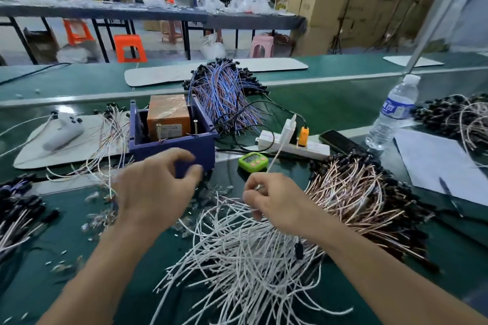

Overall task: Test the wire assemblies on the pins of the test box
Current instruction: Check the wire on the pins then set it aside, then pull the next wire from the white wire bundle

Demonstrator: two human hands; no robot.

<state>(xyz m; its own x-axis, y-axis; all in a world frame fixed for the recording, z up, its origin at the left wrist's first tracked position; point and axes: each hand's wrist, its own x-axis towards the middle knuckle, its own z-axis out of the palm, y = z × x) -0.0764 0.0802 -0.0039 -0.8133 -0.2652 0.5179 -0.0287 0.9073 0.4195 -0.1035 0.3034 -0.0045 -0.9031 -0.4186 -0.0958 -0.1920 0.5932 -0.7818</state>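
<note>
Right hand (274,203): grip narrow, thumb and forefinger pinching one thin white wire. A black connector (298,248) hangs under the wrist, probably that wire's end. Directly below this grip, the loose heap of white wire assemblies (237,266) sprawls over the green surface (66,258). It is large and looks untested.

Left hand (155,187): blurred, fingers loosely curved and apart, nothing seen in them.

Just beyond the left grip, the blue plastic test box (195,145) is open-topped, with an orange taped block (169,113) inside. Its two brass pins (159,132) stand upright on the front rim, with no wire on either.

Left of the box lie a few scattered white wires (111,134), possibly finished ones.

Judgement: early in this batch, one piece picked, not yet probed.
</note>
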